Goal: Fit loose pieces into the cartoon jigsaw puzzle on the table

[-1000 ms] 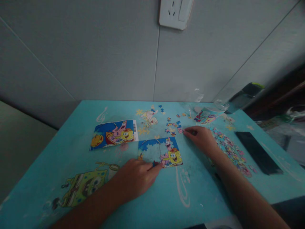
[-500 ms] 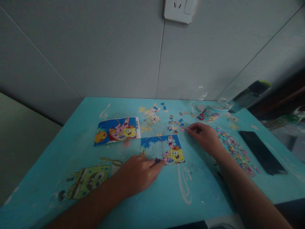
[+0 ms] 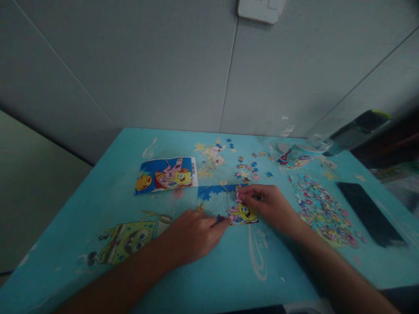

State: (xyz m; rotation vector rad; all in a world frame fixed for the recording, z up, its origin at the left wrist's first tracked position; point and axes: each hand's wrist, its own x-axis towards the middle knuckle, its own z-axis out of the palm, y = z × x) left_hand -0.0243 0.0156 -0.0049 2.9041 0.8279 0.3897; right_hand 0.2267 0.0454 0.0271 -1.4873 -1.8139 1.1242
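A partly built cartoon jigsaw puzzle (image 3: 216, 201) lies flat in the middle of the turquoise table (image 3: 98, 183). My left hand (image 3: 193, 235) rests at its near edge, fingers curled, the fingertips pinched on a small dark piece at the puzzle's lower border. My right hand (image 3: 266, 204) lies over the puzzle's right side, with thumb and fingers pinched on a small puzzle piece at the upper right. Loose puzzle pieces (image 3: 247, 168) lie scattered just beyond the puzzle.
A printed reference picture (image 3: 165, 174) lies left of the puzzle. A heap of loose pieces (image 3: 319, 211) sits to the right, with a black phone (image 3: 371, 211) beyond it. A clear plastic bag (image 3: 294, 155) and a dark bottle (image 3: 356, 126) stand at the back right by the wall.
My right hand has come back from the scattered pieces to the puzzle's upper right with a piece pinched. My left hand has stayed at the near edge. The camera has tilted down a little.
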